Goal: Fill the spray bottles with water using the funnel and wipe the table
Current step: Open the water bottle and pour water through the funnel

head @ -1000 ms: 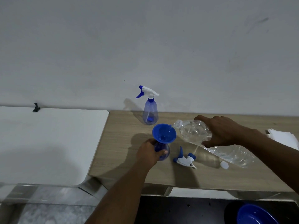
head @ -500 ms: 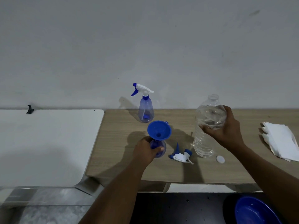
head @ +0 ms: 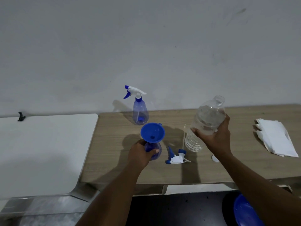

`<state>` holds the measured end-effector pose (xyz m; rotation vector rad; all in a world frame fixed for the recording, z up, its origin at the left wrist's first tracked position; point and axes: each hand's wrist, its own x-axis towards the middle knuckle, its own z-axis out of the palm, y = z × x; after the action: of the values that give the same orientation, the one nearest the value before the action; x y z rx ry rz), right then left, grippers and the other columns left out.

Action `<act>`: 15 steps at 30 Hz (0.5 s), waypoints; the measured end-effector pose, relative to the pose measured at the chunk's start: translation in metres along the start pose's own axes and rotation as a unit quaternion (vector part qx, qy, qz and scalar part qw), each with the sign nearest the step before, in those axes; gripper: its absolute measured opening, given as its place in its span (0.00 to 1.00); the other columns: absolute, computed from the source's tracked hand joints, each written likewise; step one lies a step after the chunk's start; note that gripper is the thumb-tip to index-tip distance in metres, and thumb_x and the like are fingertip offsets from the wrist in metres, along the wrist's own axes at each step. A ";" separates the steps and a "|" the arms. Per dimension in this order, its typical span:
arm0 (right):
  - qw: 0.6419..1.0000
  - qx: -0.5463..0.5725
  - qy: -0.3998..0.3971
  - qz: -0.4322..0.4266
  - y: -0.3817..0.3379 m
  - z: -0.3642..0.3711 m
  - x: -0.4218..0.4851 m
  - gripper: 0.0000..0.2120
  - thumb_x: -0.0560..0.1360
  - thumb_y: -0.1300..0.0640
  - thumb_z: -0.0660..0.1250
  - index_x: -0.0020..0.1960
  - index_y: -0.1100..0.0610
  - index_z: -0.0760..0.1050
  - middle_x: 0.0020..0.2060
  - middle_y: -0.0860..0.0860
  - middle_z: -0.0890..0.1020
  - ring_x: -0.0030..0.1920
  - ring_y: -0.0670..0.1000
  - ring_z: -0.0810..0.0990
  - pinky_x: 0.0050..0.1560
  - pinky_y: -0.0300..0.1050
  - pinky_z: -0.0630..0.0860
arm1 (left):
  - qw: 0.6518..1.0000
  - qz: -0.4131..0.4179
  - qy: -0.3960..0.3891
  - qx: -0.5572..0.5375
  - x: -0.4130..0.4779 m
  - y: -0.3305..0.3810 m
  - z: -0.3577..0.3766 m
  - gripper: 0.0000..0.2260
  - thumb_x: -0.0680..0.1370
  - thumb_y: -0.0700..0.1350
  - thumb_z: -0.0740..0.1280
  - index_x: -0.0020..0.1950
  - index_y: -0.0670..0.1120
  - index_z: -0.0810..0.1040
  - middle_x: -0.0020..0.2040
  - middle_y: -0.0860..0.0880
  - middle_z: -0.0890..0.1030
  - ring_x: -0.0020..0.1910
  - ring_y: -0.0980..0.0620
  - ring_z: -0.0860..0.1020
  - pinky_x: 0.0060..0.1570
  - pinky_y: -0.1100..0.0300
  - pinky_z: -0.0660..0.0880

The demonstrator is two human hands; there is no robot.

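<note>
A blue funnel sits in the neck of an open blue spray bottle on the wooden table. My left hand grips that bottle's body. My right hand grips a clear uncapped water bottle, held nearly upright and tilted a little right, above the table. The removed spray head lies between the two bottles. A second spray bottle with its head on stands by the wall.
A white bottle cap lies under my right wrist. Folded white paper towels lie at the table's right. A white table adjoins on the left. A blue bowl sits low at bottom right.
My right hand has turned the water bottle from lying tipped over the funnel back to nearly upright and drawn it to the right. My left hand stays on the spray bottle.
</note>
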<state>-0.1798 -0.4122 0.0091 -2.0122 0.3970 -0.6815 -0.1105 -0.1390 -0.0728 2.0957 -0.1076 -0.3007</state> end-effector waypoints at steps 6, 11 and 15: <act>0.998 0.011 -0.018 0.059 0.018 0.002 -0.017 0.51 0.59 0.44 0.82 0.74 0.47 0.57 0.66 0.51 0.75 0.64 0.50 0.75 0.59 0.51 0.79 | 1.000 0.010 0.005 0.024 -0.003 0.007 -0.002 0.17 0.65 0.55 0.79 0.48 0.58 0.77 0.45 0.56 0.83 0.47 0.54 0.81 0.53 0.51 0.78; 0.996 -0.013 -0.032 0.086 0.031 0.003 -0.026 0.50 0.62 0.46 0.82 0.75 0.46 0.56 0.69 0.54 0.74 0.66 0.52 0.74 0.62 0.57 0.77 | 0.999 0.010 0.008 0.036 -0.003 0.009 -0.002 0.17 0.67 0.52 0.80 0.49 0.55 0.76 0.44 0.56 0.82 0.46 0.54 0.81 0.51 0.55 0.77; 0.993 -0.029 -0.040 0.103 0.041 0.000 -0.032 0.50 0.62 0.44 0.82 0.74 0.46 0.57 0.70 0.55 0.73 0.65 0.54 0.76 0.63 0.54 0.76 | 0.998 0.007 0.008 0.055 -0.004 0.011 -0.003 0.17 0.68 0.54 0.79 0.50 0.55 0.76 0.45 0.54 0.82 0.46 0.53 0.80 0.51 0.56 0.77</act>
<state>-0.2052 -0.4159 -0.0359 -2.0104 0.5732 -0.4651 -0.1129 -0.1416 -0.0614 2.2047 -0.1308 -0.2750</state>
